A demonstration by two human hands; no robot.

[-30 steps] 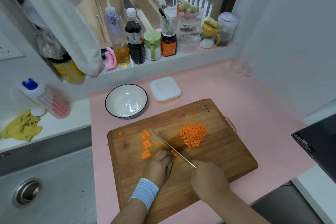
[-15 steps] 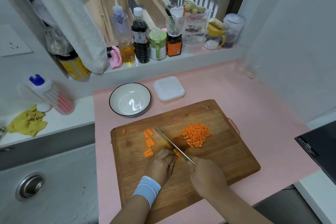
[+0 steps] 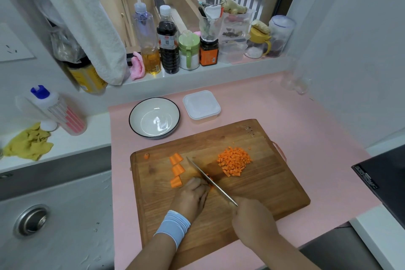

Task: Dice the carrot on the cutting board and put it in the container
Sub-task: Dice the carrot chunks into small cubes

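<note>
A wooden cutting board (image 3: 263, 188) lies on the pink mat. A heap of diced carrot (image 3: 234, 161) sits at its middle right. Three larger carrot chunks (image 3: 178, 169) lie in a row to the left, with one tiny bit (image 3: 146, 156) near the far left edge. My left hand (image 3: 192, 196), with a blue wristband, curls its fingers over a carrot piece (image 3: 210, 182) that is mostly hidden. My right hand (image 3: 252, 219) grips the knife's handle; the blade (image 3: 208, 178) runs up and left, right beside my left fingertips. A lidded white container (image 3: 201, 105) stands behind the board.
An empty white bowl (image 3: 154, 117) with a dark rim stands left of the container. Bottles and jars (image 3: 175, 46) line the window sill. A sink (image 3: 54, 221) lies to the left, with a yellow cloth (image 3: 28, 144) and a dish-soap bottle (image 3: 59, 109). A black cooktop (image 3: 385, 177) is at right.
My hands and the knife have stayed almost in place, the blade edging slightly toward my left fingers. The carrot heap and chunks have not moved. The camera has shifted a little.
</note>
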